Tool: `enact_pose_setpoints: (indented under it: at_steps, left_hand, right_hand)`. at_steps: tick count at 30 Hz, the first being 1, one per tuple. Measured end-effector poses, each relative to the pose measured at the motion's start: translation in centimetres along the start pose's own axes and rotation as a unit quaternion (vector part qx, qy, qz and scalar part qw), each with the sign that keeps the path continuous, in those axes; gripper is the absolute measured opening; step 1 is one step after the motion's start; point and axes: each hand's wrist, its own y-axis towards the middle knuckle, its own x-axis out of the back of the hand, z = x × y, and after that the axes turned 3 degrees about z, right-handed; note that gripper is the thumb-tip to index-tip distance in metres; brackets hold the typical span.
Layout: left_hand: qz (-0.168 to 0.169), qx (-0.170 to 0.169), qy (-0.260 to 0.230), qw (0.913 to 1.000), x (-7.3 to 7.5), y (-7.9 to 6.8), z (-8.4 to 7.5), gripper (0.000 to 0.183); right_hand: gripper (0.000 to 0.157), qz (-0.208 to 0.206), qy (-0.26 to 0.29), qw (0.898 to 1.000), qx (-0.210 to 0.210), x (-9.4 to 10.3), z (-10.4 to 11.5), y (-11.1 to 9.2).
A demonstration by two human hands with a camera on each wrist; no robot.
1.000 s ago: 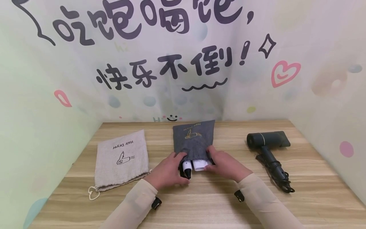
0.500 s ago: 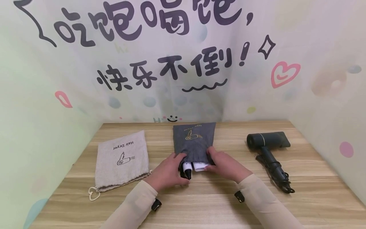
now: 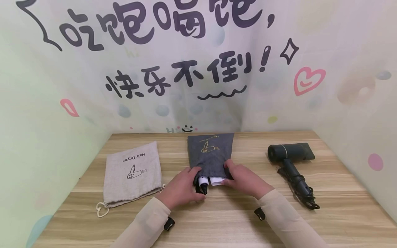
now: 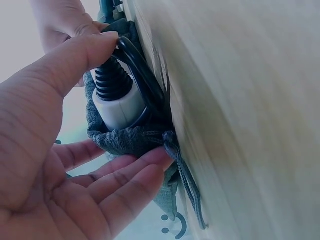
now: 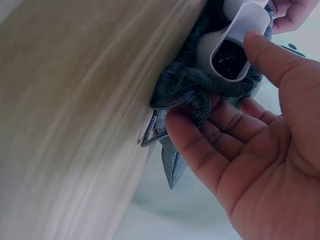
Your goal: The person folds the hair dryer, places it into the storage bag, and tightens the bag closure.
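Note:
A dark grey drawstring bag (image 3: 211, 156) printed with a gold hair dryer lies at mid-table, its mouth towards me. From the mouth stick out the white handle end (image 4: 120, 109) of a hair dryer and its flat white nozzle (image 5: 255, 21); the rest is hidden inside. My left hand (image 3: 181, 187) holds the bag's left edge, fingers against the cloth and thumb on the black power cord (image 4: 145, 75). On the other side, my right hand (image 3: 246, 179) holds the bag's right edge, thumb at the nozzle rim. The bag's drawstring (image 5: 172, 105) hangs by the right fingers.
A beige drawstring bag (image 3: 133, 172) marked "Hair Dryer" lies flat on the left, with a white heart-shaped cord loop. At right rests a black hair dryer (image 3: 293, 168), cord wrapped along its handle. A printed cloth backdrop (image 3: 186, 113) rises behind the wooden table (image 3: 217, 224).
The grey bag's mouth has slid slightly towards me, covering a little more of the white nozzle and handle. Both hands stay in nearly the same place.

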Motion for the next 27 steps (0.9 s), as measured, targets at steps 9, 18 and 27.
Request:
enact_pose_setpoints:
  at_steps: [9, 18, 27]
  left_hand:
    - [-0.011, -0.007, -0.003, 0.9999, -0.07, 0.07, 0.17, 0.09]
    - [-0.008, 0.008, -0.018, 0.9998, -0.05, 0.24, 0.17, 0.084]
    - [-0.011, 0.005, -0.034, 0.9993, 0.08, 0.19, 0.28, 0.069]
  right_hand:
    - [0.041, 0.007, -0.004, 1.0, -0.011, 0.02, 0.2, -0.03]
    - [0.033, -0.002, -0.015, 1.0, 0.02, -0.02, 0.23, -0.11]
    - [0.026, -0.011, -0.028, 0.998, 0.049, -0.15, 0.06, -0.22]
